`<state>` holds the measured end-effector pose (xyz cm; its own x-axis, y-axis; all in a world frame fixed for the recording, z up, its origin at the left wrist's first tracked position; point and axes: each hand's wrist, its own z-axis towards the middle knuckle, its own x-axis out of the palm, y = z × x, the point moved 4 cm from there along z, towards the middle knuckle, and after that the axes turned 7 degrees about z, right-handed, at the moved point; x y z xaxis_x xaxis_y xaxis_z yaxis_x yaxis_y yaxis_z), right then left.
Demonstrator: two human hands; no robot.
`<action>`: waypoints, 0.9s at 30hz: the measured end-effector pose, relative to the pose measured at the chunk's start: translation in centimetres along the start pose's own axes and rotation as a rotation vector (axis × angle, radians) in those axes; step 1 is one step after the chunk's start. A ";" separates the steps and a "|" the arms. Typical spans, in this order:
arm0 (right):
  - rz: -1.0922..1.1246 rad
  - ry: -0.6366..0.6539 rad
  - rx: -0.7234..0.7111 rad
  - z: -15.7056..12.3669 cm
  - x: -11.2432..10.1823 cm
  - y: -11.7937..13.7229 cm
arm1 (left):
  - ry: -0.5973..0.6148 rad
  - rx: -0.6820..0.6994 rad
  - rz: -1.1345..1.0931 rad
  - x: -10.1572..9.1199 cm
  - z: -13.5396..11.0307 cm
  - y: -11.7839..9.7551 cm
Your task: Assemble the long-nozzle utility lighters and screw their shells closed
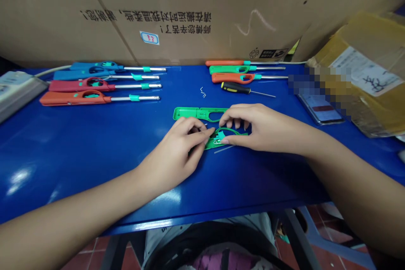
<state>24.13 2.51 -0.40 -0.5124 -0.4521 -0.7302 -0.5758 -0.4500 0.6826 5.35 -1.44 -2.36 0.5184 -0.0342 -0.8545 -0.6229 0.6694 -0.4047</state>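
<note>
An open green lighter shell half [209,145] lies on the blue table, partly covered by my hands. Inside it sits a teal trigger piece [219,136]. My left hand [182,147] is closed, its thumb and fingertips pinched at the shell's left part; any small part between them is hidden. From the right, my right hand [264,128] has its thumb at the trigger piece and its curled index finger at the shell's upper edge. Just behind lies the matching green shell half [188,112], hollow side up. A thin metal rod [223,149] rests along the near side.
Several assembled long lighters [79,98] lie at the back left, more [232,77] at the back right. A screwdriver [236,88], tiny metal bits [203,92] and a phone [321,107] are nearby. A large carton [126,12] stands behind; a wrapped parcel [357,71] is right.
</note>
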 end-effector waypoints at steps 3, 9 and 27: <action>0.046 -0.056 0.009 0.0 -0.5 0.2 | -0.037 0.036 0.028 -0.5 0.0 -0.3; -0.058 0.015 -0.006 -0.6 -1.7 1.0 | -0.017 0.133 0.084 -0.8 -0.3 -1.1; -0.252 0.227 -0.075 -1.4 -2.0 0.8 | -0.039 0.197 0.033 -0.1 -0.5 -0.4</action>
<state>25.59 1.94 1.69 -0.2007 -0.4757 -0.8564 -0.6137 -0.6204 0.4884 5.23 -2.09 -2.27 0.5242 0.0159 -0.8515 -0.5154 0.8019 -0.3023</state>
